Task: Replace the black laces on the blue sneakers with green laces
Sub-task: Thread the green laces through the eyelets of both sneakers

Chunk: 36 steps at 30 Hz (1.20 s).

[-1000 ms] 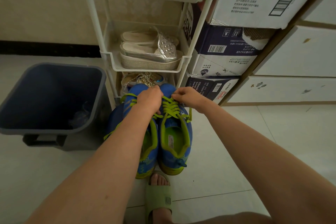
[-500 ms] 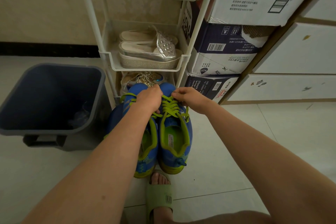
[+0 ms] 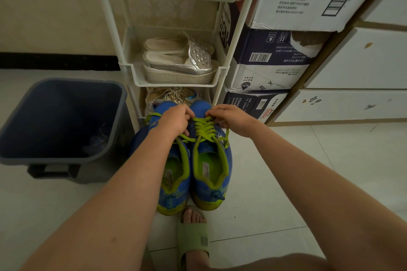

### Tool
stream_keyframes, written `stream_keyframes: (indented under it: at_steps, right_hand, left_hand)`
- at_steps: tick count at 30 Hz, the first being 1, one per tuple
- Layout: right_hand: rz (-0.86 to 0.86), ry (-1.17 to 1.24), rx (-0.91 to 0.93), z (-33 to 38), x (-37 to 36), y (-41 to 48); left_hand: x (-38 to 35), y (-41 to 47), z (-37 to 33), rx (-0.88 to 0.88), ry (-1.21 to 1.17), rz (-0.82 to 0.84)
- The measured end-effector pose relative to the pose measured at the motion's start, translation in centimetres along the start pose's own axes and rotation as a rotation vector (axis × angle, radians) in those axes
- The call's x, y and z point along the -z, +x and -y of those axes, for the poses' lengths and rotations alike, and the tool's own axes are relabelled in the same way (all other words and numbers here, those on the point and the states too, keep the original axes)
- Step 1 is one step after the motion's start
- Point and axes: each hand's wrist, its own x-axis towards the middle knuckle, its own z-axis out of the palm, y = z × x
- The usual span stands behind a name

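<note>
We log the green laces (image 3: 206,131) as lime, criss-crossed just under where the left hand (image 3: 176,120) and right hand (image 3: 233,120) pinch them. They sit on blue sneakers (image 3: 208,192) with lime collars, green insoles, pale-flecked heels and yellow-green soles. Left of the grip is a dark blue-grey bin (image 3: 55,160). Beyond it are silver studded sandals (image 3: 180,66) in a white rack (image 3: 236,50), with navy-and-white boxes (image 3: 264,50) bearing black barcodes to the right, and an olive-green slide (image 3: 193,240) nearest us.

Open tiled floor (image 3: 286,171) right of centre, dark bin (image 3: 92,169) walling the left, white rack (image 3: 174,85) close above the sneakers (image 3: 209,160), stacked boxes (image 3: 271,66) upper right, sandalled foot (image 3: 193,218) just below the heels.
</note>
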Motion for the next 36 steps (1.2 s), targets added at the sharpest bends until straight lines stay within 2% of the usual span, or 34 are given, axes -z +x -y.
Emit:
stream_keyframes:
  at_steps: [10, 23, 31, 36]
  right_hand:
    - [-0.018, -0.024, 0.035, -0.6, 0.2, -0.3]
    - [-0.017, 0.0, 0.034, -0.7, -0.3, -0.2]
    - [-0.02, -0.005, 0.007, -0.8, -0.3, 0.1]
    - [0.0, 0.024, -0.002, -0.7, -0.3, 0.1]
  left_hand:
    - [-0.5, -0.4, 0.1, -0.05, -0.007, -0.113]
    - [-0.1, -0.5, -0.1, -0.066, -0.015, -0.011]
    - [-0.2, -0.3, 0.1, -0.062, -0.009, -0.007]
    - [0.2, -0.1, 0.5, -0.101, -0.046, 0.063]
